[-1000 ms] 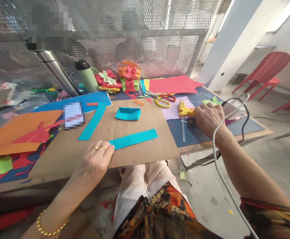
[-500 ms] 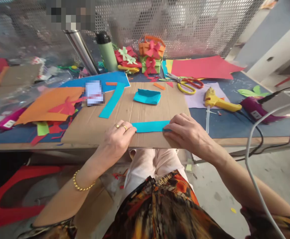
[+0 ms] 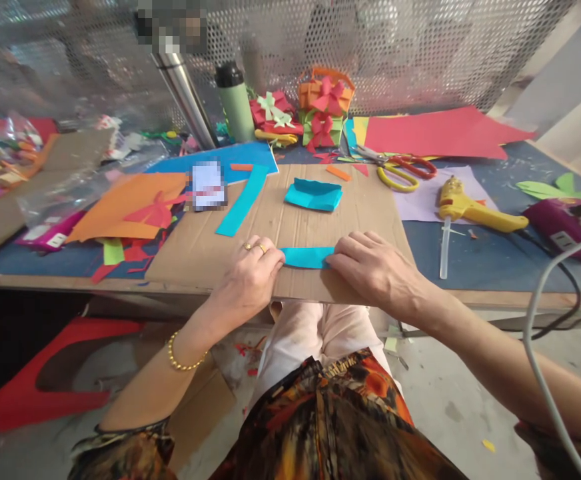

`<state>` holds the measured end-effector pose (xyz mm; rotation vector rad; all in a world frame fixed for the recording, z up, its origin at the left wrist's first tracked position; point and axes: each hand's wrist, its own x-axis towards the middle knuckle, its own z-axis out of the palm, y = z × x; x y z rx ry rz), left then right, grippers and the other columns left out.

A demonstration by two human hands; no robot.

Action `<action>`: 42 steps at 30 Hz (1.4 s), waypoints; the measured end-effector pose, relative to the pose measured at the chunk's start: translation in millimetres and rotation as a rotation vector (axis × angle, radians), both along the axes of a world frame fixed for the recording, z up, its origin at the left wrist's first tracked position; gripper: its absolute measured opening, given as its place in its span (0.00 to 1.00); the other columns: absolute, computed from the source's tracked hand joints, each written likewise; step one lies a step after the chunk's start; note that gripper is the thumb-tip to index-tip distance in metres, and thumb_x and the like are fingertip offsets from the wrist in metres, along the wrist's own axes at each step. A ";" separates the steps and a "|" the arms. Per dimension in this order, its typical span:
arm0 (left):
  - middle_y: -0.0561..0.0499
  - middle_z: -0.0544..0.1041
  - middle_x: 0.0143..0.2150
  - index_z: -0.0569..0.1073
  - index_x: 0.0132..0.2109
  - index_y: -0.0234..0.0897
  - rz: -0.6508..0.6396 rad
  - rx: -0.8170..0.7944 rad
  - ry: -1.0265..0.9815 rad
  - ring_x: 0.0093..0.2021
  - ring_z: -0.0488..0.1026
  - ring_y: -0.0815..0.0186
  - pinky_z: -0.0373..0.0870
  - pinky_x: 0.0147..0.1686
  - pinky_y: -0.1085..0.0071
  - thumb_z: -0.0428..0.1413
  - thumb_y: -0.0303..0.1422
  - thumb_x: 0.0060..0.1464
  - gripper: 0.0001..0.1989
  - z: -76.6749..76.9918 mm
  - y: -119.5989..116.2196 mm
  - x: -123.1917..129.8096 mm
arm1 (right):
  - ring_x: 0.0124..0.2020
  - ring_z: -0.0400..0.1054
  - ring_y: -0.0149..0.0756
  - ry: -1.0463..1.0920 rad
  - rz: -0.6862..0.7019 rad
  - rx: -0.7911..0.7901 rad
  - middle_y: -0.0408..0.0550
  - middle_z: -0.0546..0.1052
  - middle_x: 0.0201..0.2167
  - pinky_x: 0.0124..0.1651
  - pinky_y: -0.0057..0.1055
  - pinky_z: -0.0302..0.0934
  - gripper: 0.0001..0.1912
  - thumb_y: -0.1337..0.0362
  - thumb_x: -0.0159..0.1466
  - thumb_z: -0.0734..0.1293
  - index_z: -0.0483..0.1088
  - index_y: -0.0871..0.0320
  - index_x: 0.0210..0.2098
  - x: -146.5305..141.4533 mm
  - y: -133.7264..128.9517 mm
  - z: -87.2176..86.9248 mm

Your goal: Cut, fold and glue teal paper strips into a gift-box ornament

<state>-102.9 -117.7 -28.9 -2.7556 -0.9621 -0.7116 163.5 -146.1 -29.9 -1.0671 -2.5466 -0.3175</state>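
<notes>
A short blue paper strip [image 3: 307,257] lies across the cardboard sheet [image 3: 265,220] near the table's front edge. My left hand [image 3: 256,272] pinches its left end, and my right hand [image 3: 373,270] grips the right end, fingers closed over it. The strip's middle bows slightly toward me. Beyond it rests a folded blue paper piece [image 3: 313,196] with its upper edge curled up. A longer blue paper strip [image 3: 243,201] lies slanted to the left, its far end by a small orange strip [image 3: 242,167].
Scissors [image 3: 400,171] and a yellow glue gun [image 3: 475,207] lie to the right. Orange paper [image 3: 120,207] and red scraps are on the left. Behind stand a green bottle [image 3: 235,103], a steel post and paper baskets [image 3: 325,107]. A white cable [image 3: 533,333] hangs at right.
The view has shifted, so the table appears farther right. Less of the strip shows between my hands, and it now bends a little where it lay straight. Both hands keep hold of it.
</notes>
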 end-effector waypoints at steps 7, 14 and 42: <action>0.45 0.75 0.36 0.73 0.38 0.37 0.055 0.111 0.065 0.40 0.69 0.55 0.65 0.41 0.57 0.47 0.24 0.70 0.13 5.1 -1.9 4.8 | 0.35 0.63 0.40 0.014 -0.033 0.000 0.53 0.75 0.37 0.39 0.37 0.54 0.12 0.61 0.76 0.63 0.76 0.59 0.41 -11.4 1.1 5.5; 0.44 0.76 0.38 0.74 0.39 0.37 0.048 0.174 0.171 0.38 0.67 0.54 0.61 0.41 0.57 0.47 0.21 0.68 0.13 7.1 -8.1 -2.5 | 0.33 0.62 0.40 -0.041 0.027 0.105 0.51 0.74 0.31 0.38 0.38 0.52 0.13 0.69 0.74 0.63 0.76 0.59 0.35 -5.5 -0.4 5.3; 0.53 0.70 0.30 0.65 0.31 0.40 0.191 -0.554 0.024 0.38 0.68 0.59 0.60 0.46 0.59 0.51 0.28 0.64 0.10 23.8 15.0 0.0 | 0.27 0.68 0.33 0.236 -0.381 -0.732 0.45 0.79 0.27 0.33 0.30 0.58 0.10 0.60 0.65 0.67 0.79 0.56 0.32 24.3 22.9 31.9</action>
